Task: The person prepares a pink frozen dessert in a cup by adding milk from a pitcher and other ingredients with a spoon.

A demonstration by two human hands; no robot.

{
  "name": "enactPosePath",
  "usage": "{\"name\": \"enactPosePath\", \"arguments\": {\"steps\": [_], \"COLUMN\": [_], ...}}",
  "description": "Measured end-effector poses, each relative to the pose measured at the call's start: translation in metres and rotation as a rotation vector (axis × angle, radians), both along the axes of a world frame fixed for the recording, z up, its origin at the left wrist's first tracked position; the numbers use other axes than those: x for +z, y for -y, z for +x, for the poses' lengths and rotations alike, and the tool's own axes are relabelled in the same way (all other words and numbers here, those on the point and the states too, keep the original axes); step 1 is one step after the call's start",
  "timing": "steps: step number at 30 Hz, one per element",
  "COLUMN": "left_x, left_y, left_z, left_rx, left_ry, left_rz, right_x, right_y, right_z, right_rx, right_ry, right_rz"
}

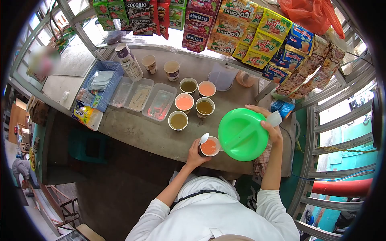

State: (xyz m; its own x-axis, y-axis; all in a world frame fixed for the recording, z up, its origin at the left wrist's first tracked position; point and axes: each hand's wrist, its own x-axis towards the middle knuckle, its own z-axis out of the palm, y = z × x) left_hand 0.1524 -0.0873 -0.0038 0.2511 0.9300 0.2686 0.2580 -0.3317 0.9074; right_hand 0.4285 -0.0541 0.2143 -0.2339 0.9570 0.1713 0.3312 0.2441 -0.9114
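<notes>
My left hand (194, 156) is wrapped round a paper cup (209, 147) holding orange drink. A white plastic spoon (204, 138) sticks up at the cup's left rim, beside my fingers. My right hand (270, 125) grips the handle side of a pitcher with a bright green lid (243, 134). The pitcher is tilted left, its clear spout at the cup's right rim. Just beyond stand several filled paper cups, among them one of orange drink (184, 103) and one of dark greenish drink (178, 121). The pitcher's body is mostly hidden under its lid.
Plastic containers (172, 90) and a blue basket (105, 100) stand on the left of the table (132, 132). Behind are stacked paper cups (130, 66) and a clear tub (221, 76). Drink sachets (267, 32) hang overhead. A checked cloth (263, 161) lies at the right front.
</notes>
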Motion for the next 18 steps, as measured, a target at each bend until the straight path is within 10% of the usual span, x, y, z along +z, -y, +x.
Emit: {"name": "enactPosePath", "arguments": {"steps": [18], "left_x": [-0.0022], "left_y": [-0.0002], "left_z": [0.0001], "left_rx": [0.004], "left_ry": [-0.01], "left_rz": [0.018], "right_x": [0.0002], "right_y": [0.0008], "right_z": [-0.0006], "right_rx": [-0.001], "right_ry": [-0.005], "right_rz": [-0.007]}}
